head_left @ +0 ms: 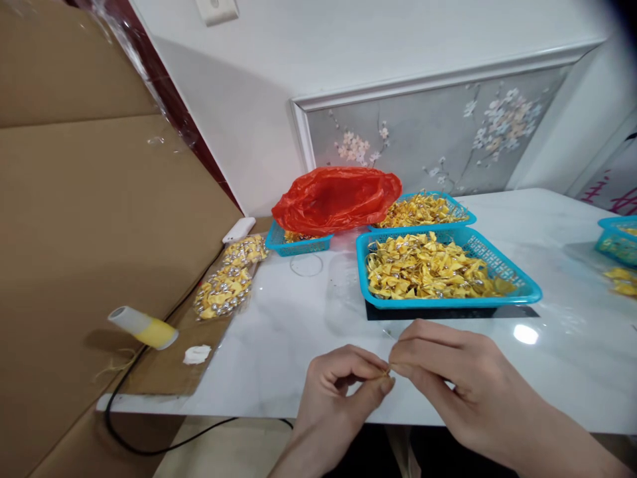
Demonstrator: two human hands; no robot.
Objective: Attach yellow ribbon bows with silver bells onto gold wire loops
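Note:
My left hand (343,392) is closed in a pinch, thumb against forefinger, with a tiny golden bit just showing at the tips. My right hand (448,372) pinches at the same spot, its fingertips touching or nearly touching the left ones. What each holds is mostly hidden and too small to name. A faint thin strand shows just above the right fingertips. Beyond the hands stands a blue basket (527,295) heaped with yellow ribbon bows (428,269) that carry small silver beads or bells.
Behind are a second blue basket (468,219) of bows, a red plastic bag (298,206) and a smaller blue basket (298,249). Bagged bows (223,289) and a yellow-and-white tube (144,326) lie left, beside cardboard (99,232). Another blue basket (610,245) stands far right.

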